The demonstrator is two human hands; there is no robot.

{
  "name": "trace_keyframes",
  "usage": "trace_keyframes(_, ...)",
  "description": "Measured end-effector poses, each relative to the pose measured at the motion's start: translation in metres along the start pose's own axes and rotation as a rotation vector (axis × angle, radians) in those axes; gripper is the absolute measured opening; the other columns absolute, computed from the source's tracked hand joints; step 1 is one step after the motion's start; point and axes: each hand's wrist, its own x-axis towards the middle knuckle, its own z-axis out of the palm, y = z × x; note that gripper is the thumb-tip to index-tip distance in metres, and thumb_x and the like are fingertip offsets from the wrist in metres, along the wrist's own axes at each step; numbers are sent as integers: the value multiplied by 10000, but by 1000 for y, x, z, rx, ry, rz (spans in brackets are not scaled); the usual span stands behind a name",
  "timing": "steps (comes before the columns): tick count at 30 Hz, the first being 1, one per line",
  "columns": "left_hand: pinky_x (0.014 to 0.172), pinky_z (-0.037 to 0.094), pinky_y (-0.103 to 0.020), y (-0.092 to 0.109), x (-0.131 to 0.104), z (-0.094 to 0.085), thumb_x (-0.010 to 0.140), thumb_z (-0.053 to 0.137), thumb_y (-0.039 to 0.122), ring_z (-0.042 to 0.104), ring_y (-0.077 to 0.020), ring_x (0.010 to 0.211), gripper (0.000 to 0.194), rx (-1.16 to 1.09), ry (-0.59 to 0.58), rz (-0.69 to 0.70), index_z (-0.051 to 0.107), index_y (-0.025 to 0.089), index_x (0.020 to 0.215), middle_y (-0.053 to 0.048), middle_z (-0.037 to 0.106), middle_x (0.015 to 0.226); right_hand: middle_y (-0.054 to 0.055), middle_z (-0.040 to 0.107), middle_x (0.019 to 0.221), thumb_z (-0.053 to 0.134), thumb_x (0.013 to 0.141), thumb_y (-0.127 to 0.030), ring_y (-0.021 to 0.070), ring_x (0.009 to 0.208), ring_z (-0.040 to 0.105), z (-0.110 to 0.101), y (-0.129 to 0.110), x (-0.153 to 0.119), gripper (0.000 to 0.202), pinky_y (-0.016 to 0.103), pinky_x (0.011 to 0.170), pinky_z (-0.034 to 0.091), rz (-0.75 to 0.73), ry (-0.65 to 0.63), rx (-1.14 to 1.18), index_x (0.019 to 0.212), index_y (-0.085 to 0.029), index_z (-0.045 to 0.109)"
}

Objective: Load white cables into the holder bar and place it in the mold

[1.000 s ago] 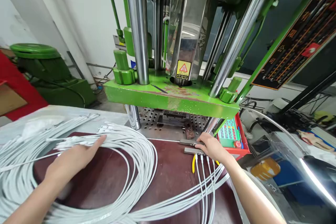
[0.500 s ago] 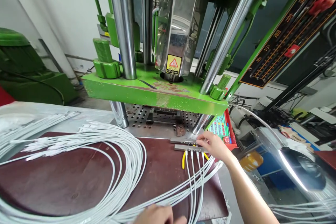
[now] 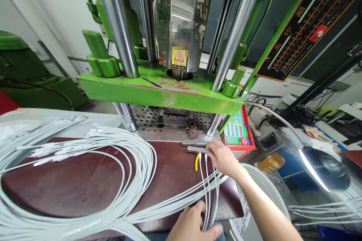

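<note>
My right hand (image 3: 223, 160) is closed on the right end of a narrow metal bar (image 3: 195, 150), its fingers covering part of it. White cables (image 3: 201, 175) run down from connectors along that bar. Behind it lies a second thin metal bar (image 3: 186, 144). A yellow handle (image 3: 197, 162), its tool mostly hidden, sticks out below the bar. At the bottom edge my left hand (image 3: 190, 220) curls around the lower stretch of the same cables, which pass between thumb and fingers.
A large coil of white cables (image 3: 141, 165) lies on the brown board (image 3: 70, 184). Behind stands a green press (image 3: 158, 94) with steel columns and a perforated plate (image 3: 147, 120). At right are a red control box (image 3: 249, 139), a pale bin (image 3: 273, 196) and a lamp (image 3: 325, 169).
My right hand has shifted from the rear bar to the right end of the front bar. My left hand has moved right and up to the hanging cables. The camera view has shifted slightly.
</note>
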Motion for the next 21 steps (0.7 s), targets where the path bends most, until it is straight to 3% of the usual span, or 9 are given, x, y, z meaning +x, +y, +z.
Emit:
trace_keyframes(4,429,390,-244,8,12,9,689,620,435,536,-142,403,323,-531,-159,-62,472,197,849,32,582,537,70,554,999,480,900,-129,209,971,515,-24,-8,-5,145,302,821,429,-7,71,46,1013,-172,560)
trace_keyframes(7,457,409,-246,7,15,13,687,608,563,574,-142,439,441,-727,-237,58,513,157,829,1,606,546,64,549,977,482,896,-117,205,962,510,-39,-13,-8,133,296,827,418,-16,103,43,990,-175,557)
trace_keyframes(10,479,400,-237,-1,12,11,684,624,598,606,-143,482,547,-902,-330,70,555,119,937,-59,677,642,59,546,965,484,887,-97,199,945,512,-47,-16,-14,138,288,814,414,-9,89,26,973,-175,559)
trace_keyframes(16,424,224,-204,-28,15,13,658,666,630,443,-63,408,579,-959,-466,73,614,103,893,-3,615,541,53,552,990,514,867,-99,210,965,511,-42,-30,-19,167,288,751,418,28,48,-1,1003,-181,566)
trace_keyframes(21,425,243,-210,-31,20,2,593,695,651,457,-77,408,601,-997,-390,108,610,100,818,-20,616,525,65,565,1015,514,868,-107,212,987,515,-37,-45,3,185,295,808,422,-10,50,-38,1027,-172,582)
